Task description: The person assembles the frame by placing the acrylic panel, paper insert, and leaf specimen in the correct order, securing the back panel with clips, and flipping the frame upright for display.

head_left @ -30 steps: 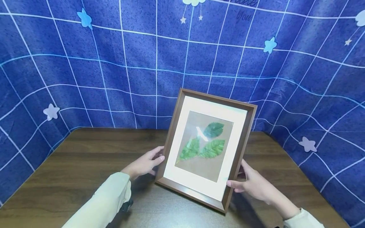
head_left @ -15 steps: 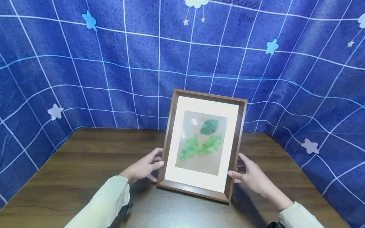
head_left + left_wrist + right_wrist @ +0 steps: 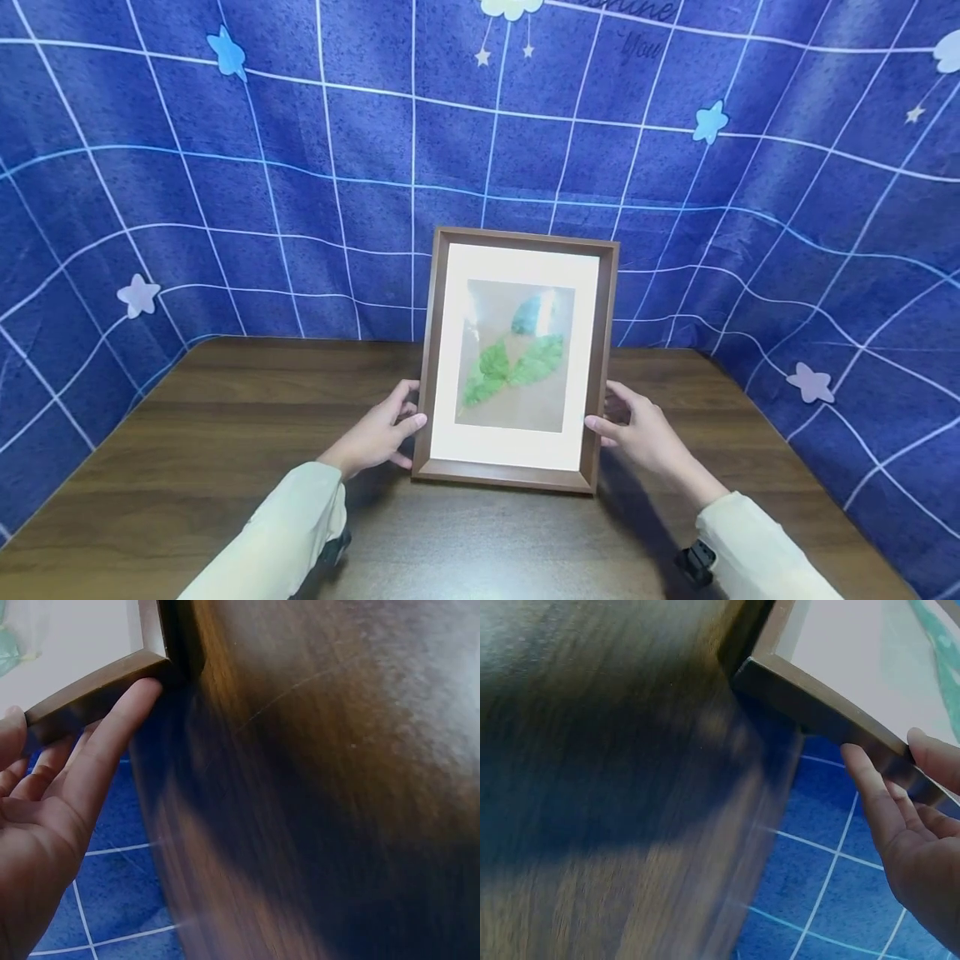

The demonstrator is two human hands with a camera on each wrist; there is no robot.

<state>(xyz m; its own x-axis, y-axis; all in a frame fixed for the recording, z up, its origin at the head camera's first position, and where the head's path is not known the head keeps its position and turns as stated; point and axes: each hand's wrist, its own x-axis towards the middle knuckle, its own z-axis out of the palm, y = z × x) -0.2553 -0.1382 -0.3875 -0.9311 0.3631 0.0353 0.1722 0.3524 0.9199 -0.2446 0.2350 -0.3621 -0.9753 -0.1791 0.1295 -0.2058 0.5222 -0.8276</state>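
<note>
A brown picture frame [image 3: 515, 485] with a white mat and green leaves on a beige ground stands nearly upright in the middle of the head view, leaning slightly back. My left hand [image 3: 378, 432] grips its left side low down, thumb at the front edge and the other fingers along the side and behind. On the opposite side my right hand [image 3: 647, 433] holds the frame the same way, its thumb on the front. In the left wrist view the little finger lies along the frame's side near the bottom corner. Fingers behind the frame are partly hidden.
The frame's lower edge is at the dark wood table [image 3: 225, 417]. A blue curtain [image 3: 360, 208] with white grid lines and stars hangs round the back and sides. A black band [image 3: 697, 562] shows at the right wrist.
The frame's right side has swung back and left, so its tilt has mostly levelled out and its bottom edge is almost straight. My right hand moved with it; the left hand barely shifted.
</note>
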